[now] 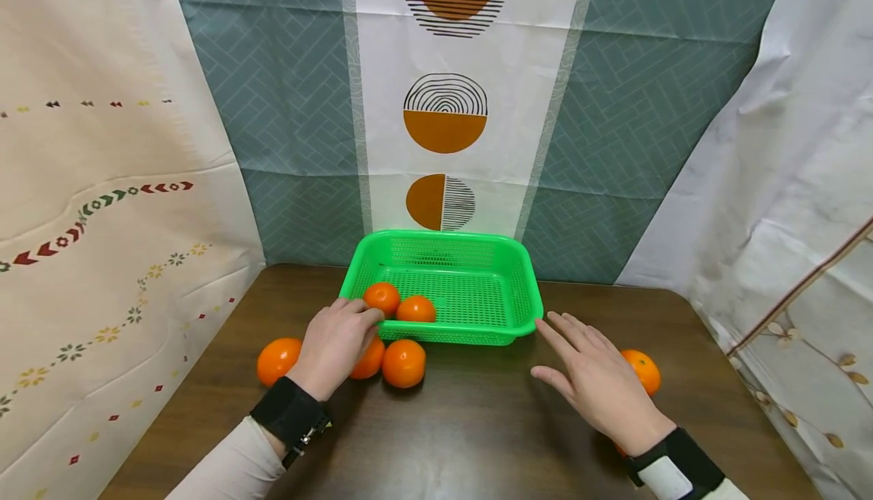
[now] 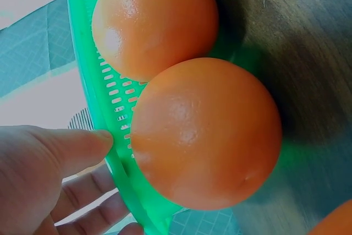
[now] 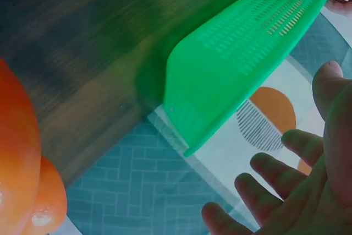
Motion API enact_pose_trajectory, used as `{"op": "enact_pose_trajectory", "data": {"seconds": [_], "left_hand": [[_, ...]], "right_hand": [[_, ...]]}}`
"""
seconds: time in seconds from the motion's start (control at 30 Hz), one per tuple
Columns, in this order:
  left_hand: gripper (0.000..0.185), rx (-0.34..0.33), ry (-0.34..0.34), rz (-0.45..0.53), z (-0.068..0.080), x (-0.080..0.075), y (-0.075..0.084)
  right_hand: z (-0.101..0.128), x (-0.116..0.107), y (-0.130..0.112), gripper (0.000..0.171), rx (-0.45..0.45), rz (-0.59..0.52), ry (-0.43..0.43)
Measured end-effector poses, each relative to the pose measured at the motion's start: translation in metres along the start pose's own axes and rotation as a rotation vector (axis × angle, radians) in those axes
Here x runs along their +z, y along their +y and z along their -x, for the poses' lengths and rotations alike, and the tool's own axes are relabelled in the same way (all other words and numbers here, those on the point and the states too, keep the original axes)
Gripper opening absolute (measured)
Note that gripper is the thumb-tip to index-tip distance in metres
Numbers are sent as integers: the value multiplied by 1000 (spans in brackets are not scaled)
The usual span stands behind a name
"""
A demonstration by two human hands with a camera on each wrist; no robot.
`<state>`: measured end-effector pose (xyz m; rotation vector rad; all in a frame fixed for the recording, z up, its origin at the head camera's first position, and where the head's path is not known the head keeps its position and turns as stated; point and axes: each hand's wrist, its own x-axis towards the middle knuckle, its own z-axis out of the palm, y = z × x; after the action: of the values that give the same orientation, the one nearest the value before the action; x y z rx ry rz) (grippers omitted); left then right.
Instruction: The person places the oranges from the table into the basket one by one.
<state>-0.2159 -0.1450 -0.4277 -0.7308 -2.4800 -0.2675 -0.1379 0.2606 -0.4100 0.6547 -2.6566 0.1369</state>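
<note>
Both hands lie closest. Left hand (image 1: 336,345) has its fingers (image 1: 360,312) lying loosely straight at the near rim of the green basket (image 1: 477,333), beside two oranges (image 1: 382,298) in its front left corner, gripping nothing. Right hand (image 1: 596,379) hovers with fingers spread apart, just short of the basket's right corner. More loose oranges (image 1: 404,364) sit on the table (image 1: 477,424).
</note>
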Motion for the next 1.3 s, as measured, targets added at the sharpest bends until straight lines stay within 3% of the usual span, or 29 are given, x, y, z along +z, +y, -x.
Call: {"op": "enact_pose_trajectory", "data": {"seconds": [0.9, 1.3], "left_hand": [[15, -6, -7, -9, -2, 0, -1], [14, 1, -6, -5, -2, 1, 0]], "right_hand": [[24, 0, 12, 74, 40, -10, 36], [49, -2, 18, 75, 146, -27, 2]]}}
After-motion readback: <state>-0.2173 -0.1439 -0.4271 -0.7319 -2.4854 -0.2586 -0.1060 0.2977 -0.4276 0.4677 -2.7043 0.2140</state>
